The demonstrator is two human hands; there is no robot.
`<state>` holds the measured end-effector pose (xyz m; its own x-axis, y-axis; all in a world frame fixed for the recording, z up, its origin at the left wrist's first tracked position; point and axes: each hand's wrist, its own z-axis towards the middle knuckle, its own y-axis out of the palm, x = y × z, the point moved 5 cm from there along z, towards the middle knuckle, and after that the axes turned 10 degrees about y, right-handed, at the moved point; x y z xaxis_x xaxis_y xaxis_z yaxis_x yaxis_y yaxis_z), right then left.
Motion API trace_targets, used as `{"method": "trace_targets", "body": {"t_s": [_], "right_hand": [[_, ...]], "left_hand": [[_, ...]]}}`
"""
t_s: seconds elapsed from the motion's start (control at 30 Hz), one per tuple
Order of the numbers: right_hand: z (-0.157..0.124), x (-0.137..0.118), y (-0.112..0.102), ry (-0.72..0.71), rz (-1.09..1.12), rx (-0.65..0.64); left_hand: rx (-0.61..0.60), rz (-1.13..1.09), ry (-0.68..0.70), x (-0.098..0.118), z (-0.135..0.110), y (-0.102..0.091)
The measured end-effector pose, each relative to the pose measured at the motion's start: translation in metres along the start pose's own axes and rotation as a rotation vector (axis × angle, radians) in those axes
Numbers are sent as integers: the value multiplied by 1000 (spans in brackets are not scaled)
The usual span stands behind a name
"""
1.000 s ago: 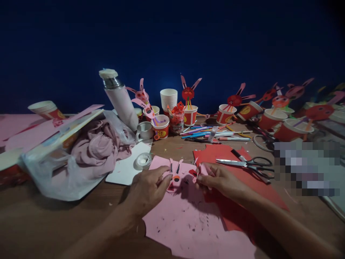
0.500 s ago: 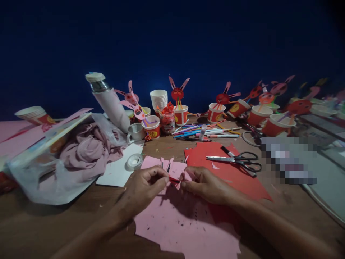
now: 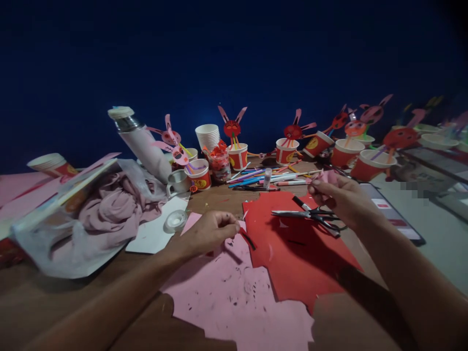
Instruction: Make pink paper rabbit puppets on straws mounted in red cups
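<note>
My left hand [image 3: 214, 231] is pinched closed over the pink paper sheet [image 3: 241, 302]. From its fingertips hangs a narrow dark strip [image 3: 249, 239] with a reddish edge. Raised on the right, my right hand [image 3: 340, 197] pinches a small pink paper piece [image 3: 325, 177], partly hidden by the fingers. Below that hand lie black-handled scissors [image 3: 288, 213], shut, beside a dark-capped marker [image 3: 300, 203]. They rest on or over a red paper sheet [image 3: 292, 263], which meets the pink one and carries small scraps.
Paper cups with rabbit-like paper faces [image 3: 232, 127] line the back. Several pens [image 3: 252, 180] lie before them. Left are a tape roll [image 3: 175, 221], a metal mug [image 3: 179, 183], a leaning thermos [image 3: 142, 146] and a bag with pink cloth [image 3: 109, 204]. A phone [image 3: 391, 214] lies right.
My hands, together over the pink sheet before, are now apart. The right hand has moved up and right with the pink piece; the left keeps the dark strip. The view has shifted slightly.
</note>
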<state>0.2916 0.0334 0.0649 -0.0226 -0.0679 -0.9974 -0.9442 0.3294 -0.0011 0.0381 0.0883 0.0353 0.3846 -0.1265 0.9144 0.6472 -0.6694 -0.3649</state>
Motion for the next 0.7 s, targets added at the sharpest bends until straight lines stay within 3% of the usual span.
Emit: {"method": "trace_targets", "body": {"t_s": [0.17,0.43,0.7], "right_hand": [[-3,-4,-15,-72,138,43],[-8,-14,-27,-126,232,27],[-5,-12,-26,-100,258,28]], "left_hand": [[-107,138,94,21,25,23],[-367,418,152,41,51,78],[-391,674,157,45,57,87]]}}
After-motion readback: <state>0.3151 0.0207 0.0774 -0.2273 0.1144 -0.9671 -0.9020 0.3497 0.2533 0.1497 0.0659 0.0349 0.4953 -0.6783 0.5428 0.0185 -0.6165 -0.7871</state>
